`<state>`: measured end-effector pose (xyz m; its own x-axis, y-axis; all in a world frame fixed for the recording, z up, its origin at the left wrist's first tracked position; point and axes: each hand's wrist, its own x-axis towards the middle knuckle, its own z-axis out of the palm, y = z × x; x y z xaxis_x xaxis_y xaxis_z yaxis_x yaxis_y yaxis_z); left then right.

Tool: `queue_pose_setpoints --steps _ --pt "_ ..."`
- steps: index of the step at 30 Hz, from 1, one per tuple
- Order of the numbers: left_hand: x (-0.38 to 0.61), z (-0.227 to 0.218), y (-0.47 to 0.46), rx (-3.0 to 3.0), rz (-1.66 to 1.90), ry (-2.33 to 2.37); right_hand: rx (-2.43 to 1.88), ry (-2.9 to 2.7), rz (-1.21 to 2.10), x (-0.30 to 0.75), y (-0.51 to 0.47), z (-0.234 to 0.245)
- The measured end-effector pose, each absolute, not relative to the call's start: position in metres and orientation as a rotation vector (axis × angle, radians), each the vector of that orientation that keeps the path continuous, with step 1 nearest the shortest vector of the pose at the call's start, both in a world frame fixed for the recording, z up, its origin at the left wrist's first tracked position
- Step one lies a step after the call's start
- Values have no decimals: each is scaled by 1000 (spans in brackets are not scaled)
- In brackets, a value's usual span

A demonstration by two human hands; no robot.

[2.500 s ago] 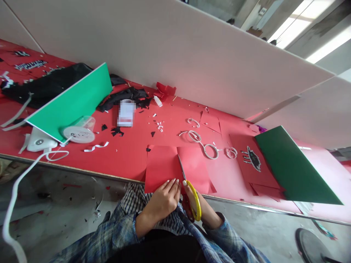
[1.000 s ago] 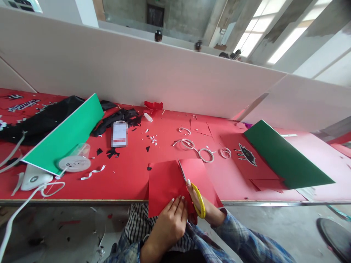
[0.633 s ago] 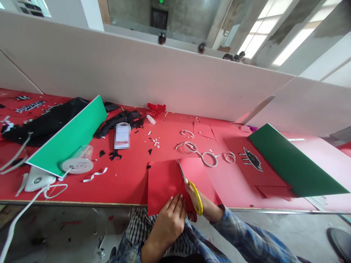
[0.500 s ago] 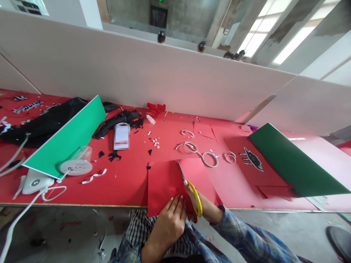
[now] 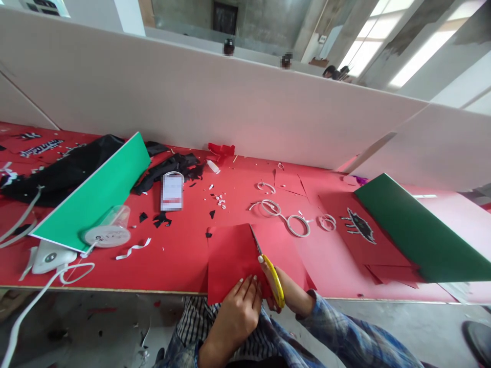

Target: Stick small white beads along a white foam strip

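Observation:
A sheet of red paper [image 5: 230, 258] lies over the near edge of the red table [image 5: 184, 240]. My left hand [image 5: 236, 312] grips its lower edge, fingers curled on top. My right hand [image 5: 286, 294] is closed in the yellow handles of a pair of scissors [image 5: 270, 271]. The blades run up the middle of the sheet along a cut that splits it in two.
A light green board [image 5: 95, 191] leans at the left over a clear round tub [image 5: 109, 232] and a white device with a cord [image 5: 49, 255]. Black scraps, white paper rings [image 5: 297, 225], a black eye cutout [image 5: 360, 227] and a dark green board [image 5: 418, 235] lie to the right.
The scissors have worked further up the red sheet, and my left hand has stayed on its lower edge. The view has lifted, showing more of the white partition and the people behind it.

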<state>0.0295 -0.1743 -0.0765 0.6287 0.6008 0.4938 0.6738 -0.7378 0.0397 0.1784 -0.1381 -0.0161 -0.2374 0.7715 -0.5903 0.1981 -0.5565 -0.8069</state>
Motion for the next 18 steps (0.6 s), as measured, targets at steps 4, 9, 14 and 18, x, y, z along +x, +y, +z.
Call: queue_pose_setpoints --steps 4,9,14,18 --pt "24 -79 -170 -2696 -725 -1107 -1634 -1130 1843 178 -130 -13" --pt "-5 -84 -164 -2606 -595 -1323 -1665 -1091 1888 179 -119 -11" --pt "-11 -78 -162 -2574 -717 -1330 -1578 -1052 1929 179 -116 -3" --pt "14 -70 -157 -2721 -661 -1177 -1385 -999 2027 189 -122 12"
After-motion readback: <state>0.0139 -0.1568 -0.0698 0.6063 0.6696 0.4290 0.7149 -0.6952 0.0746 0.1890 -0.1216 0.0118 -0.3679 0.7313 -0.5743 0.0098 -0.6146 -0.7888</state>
